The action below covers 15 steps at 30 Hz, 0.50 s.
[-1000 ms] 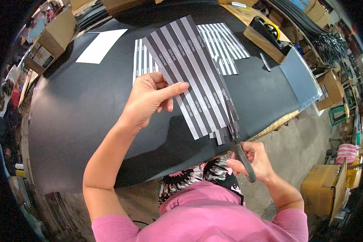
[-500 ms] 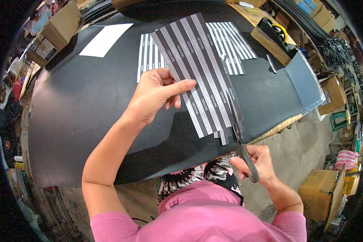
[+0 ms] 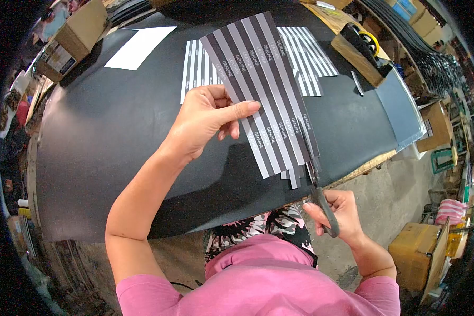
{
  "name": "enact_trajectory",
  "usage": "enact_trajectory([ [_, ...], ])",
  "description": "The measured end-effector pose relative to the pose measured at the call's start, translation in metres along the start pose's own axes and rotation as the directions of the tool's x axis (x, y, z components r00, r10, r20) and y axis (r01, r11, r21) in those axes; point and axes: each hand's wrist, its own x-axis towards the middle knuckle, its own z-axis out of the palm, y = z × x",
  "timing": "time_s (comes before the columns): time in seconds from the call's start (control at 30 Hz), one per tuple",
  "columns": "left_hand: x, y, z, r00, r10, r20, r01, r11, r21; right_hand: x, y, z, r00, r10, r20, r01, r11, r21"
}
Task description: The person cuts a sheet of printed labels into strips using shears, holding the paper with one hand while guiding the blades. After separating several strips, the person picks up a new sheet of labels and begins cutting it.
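Striped paper sheet (image 3: 263, 89), dark and grey, pinched by thumb and fingers of the left hand (image 3: 205, 124) and held up over the black table (image 3: 105, 142). Scissors (image 3: 317, 187) gripped in the right hand (image 3: 339, 213), blades at the sheet's right edge. Could cut crooked if the floppy sheet bends or slips. Could snip a finger too. Hard to see how far apart the blades are, and hard to read the small words.

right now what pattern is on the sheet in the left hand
Dark and light grey lengthwise stripes on the striped printed sheet, seen in the head view.
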Motion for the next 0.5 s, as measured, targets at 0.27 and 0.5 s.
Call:
enact_trajectory([
  [0.27, 0.0009, -0.0022, -0.0009, 1.0, 0.006, 0.002, -0.006, 1.0, -0.006, -0.0018, -0.0036, 0.001, 1.0, 0.016, -0.005, -0.016, 1.0, 0.014],
  [0.5, 0.0009, -0.0019, -0.0009, 1.0, 0.016, 0.018, -0.015, 1.0, -0.011, -0.0012, -0.0047, 0.0008, 1.0, 0.014, -0.021, -0.015, 1.0, -0.015],
])
